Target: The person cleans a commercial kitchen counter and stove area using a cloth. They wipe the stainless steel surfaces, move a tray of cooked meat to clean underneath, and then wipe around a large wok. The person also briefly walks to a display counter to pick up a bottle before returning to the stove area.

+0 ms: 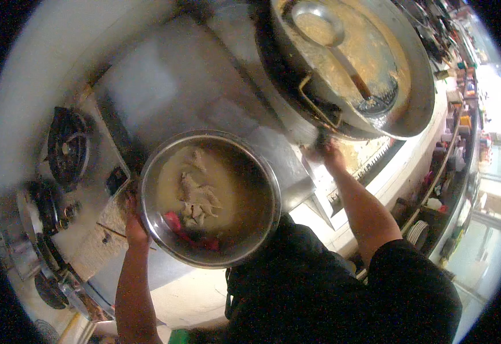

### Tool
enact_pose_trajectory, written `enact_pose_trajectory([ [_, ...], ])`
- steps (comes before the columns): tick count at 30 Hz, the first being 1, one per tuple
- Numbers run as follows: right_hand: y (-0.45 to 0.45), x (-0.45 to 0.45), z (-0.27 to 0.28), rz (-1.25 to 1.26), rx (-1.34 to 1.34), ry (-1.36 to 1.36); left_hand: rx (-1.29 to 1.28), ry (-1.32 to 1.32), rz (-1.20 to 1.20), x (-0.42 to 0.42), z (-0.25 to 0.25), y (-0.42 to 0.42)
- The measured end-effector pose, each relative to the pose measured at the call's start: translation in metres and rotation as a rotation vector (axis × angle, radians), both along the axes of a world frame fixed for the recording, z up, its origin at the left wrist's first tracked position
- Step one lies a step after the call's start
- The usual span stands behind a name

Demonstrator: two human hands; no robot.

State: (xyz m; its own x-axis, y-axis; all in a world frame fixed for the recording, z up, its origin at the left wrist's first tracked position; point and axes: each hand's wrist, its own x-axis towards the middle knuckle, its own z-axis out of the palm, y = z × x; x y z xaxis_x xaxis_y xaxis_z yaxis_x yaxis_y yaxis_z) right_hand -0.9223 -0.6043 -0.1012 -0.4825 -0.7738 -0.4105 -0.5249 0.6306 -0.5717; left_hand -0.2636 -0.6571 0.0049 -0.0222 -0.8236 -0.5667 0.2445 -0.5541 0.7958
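Note:
A round stainless-steel bowl (278, 202) is in front of my body, with cloudy liquid, pale pieces of meat (196, 193) and something red (173, 221) inside. My left hand (135, 223) holds the bowl by its left side, fingers partly hidden by the rim. To the right, my right hand (333, 155) reaches to just below the wire handle of a large metal pot (422, 86). A blurred, dark shape is at its fingers; whether it grips this is unclear. Inside the pot, a ladle (347, 64) lies in yellowish, foamy liquid.
A steel worktop (181, 81) spans the space beyond the bowl. At left stand a black gas-burner grate (67, 146) and stacked pans (48, 258). White tiling (379, 180) edges the stove under the pot. Shelves with plates (417, 232) and containers line the far right.

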Motion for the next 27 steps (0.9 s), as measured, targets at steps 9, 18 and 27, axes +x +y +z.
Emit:
enact_pose_trajectory([
  [9, -0.013, 0.047, 0.017, 0.261, 0.074, 0.199, -0.004, -0.236, -0.165, 0.030, -0.019, 0.004],
  [18, 0.062, -0.068, -0.013, 0.079, 0.167, 0.389, -0.179, -0.735, -0.352, 0.030, -0.026, 0.006],
  [27, 0.040, -0.024, -0.027, 0.102, -0.053, 0.243, -0.035, -0.294, -0.144, 0.061, -0.048, 0.008],
])
